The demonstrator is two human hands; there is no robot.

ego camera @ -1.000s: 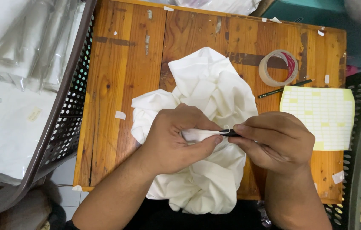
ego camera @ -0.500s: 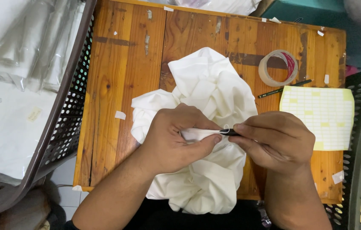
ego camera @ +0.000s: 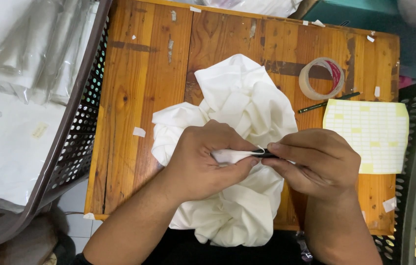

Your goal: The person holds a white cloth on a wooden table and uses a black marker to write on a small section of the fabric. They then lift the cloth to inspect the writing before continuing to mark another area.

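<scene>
- Two bare hands meet over a crumpled white cloth [ego camera: 240,162] heaped at the middle of the wooden tabletop [ego camera: 134,88], its lower folds spilling over the near edge.
- Handling, as a judgement: the cloth looks light, soft and limp, with no stiffness of its own. It should crease and slide readily, so a pinched fold or edge gives the surest hold.
- The left hand [ego camera: 205,162] has its fingers closed narrowly around a bunched strip of the cloth, thumb pressing the fold from beneath.
- The right hand [ego camera: 316,164] has thumb and forefinger pinched tight on a small dark object [ego camera: 265,153], slender and mostly hidden; its kind cannot be told. Its tip touches the fold held by the left hand.
- Surroundings: a roll of clear tape [ego camera: 321,78] and a dark pencil [ego camera: 328,102] lie on the far right of the tabletop, beside a sheet of pale yellow labels [ego camera: 370,135].
- A perforated dark basket [ego camera: 78,142] stands at the left, holding clear plastic bags [ego camera: 26,54].
</scene>
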